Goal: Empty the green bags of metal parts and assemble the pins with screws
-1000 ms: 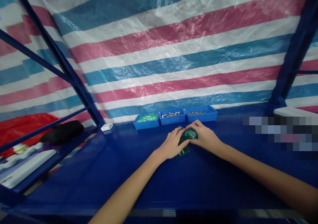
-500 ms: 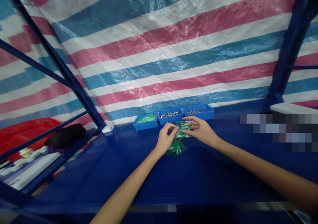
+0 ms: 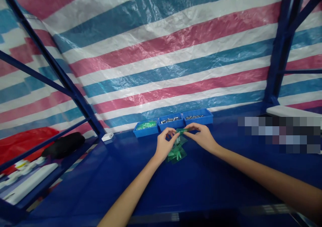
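A green packet (image 3: 182,131) is being pinched by left hand (image 3: 163,144) and right hand (image 3: 205,138), its length roughly paralleling the tabletop (image 3: 191,186)'s far edge.

Your view is dim, with whitish glare on the creased striped sheet (image 3: 166,59) and the blue tabletop (image 3: 201,180) darkening toward you. Wide-angle distortion stretches the outer edges, coarse pixelation (image 3: 284,133) masks a patch at right, and the green packets (image 3: 177,154) look soft, possibly motion-blurred.

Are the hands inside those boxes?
No, the left hand and right hand pinch a green packet in front of the blue boxes.
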`<state>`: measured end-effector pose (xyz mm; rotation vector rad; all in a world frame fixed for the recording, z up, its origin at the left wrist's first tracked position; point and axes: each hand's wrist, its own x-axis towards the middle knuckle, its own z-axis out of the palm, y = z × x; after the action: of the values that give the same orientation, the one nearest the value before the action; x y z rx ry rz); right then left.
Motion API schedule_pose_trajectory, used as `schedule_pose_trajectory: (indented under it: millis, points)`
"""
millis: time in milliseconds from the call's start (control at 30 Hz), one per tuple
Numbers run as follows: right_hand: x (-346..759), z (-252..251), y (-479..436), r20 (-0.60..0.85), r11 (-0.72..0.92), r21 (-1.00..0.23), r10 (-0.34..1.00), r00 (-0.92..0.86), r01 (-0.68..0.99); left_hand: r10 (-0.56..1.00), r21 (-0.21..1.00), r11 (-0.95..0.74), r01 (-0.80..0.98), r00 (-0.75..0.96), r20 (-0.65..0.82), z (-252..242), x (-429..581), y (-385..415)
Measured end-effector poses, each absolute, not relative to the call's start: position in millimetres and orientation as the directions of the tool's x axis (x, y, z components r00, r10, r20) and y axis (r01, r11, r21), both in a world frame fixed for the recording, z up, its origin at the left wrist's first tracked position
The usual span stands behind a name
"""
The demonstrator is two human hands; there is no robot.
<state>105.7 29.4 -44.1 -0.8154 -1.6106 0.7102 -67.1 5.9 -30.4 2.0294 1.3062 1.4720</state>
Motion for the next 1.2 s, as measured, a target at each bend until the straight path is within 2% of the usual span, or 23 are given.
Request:
schedule_pose_trajectory:
  millis: [100,200,300,467,633,800,900,1067,1200]
  points:
    - [104.2,-39.9,25.6,0.572,0.574,-0.807,0.818,-0.061,0.138,0.836,0.749,-0.508,0.426,0.036,0.547,-36.3,-67.7,9.4]
    - [102.0,-36.3,21.5,0.574,0.582,-0.806,0.813,-0.099,0.11,0.867,0.811,-0.476,0.34,0.025,0.498,-41.6,-68.3,12.2]
    - [102.2,-35.1,19.2,0.57,0.582,-0.806,0.812,-0.123,0.11,0.869,0.821,-0.475,0.318,0.02,0.495,-42.0,-67.6,11.6]
    - [105.9,-35.3,18.9,0.632,0.644,-0.757,0.764,-0.127,0.106,0.813,0.74,-0.555,0.379,0.061,0.579,-33.9,-66.8,8.3]
    - [108.0,-38.5,22.0,0.667,0.676,-0.711,0.735,-0.117,0.195,0.75,0.637,-0.621,0.458,0.109,0.652,-29.9,-70.2,8.2]
    - [112.3,-41.0,25.4,0.736,0.742,-0.591,0.657,-0.165,0.317,0.669,0.455,-0.666,0.591,0.203,0.715,-30.7,-71.5,4.3]
    - [111.3,-41.0,25.3,0.733,0.747,-0.59,0.655,-0.185,0.308,0.668,0.428,-0.667,0.61,0.236,0.706,-30.6,-70.7,3.4]
    - [104.1,-40.1,22.9,0.643,0.648,-0.726,0.758,-0.105,0.229,0.738,0.511,-0.569,0.644,0.126,0.663,-26.8,-82.0,12.7]
    - [102.1,-39.7,20.0,0.596,0.604,-0.765,0.796,-0.108,0.225,0.703,0.64,-0.486,0.596,-0.169,0.691,-20.5,-113.7,29.2]
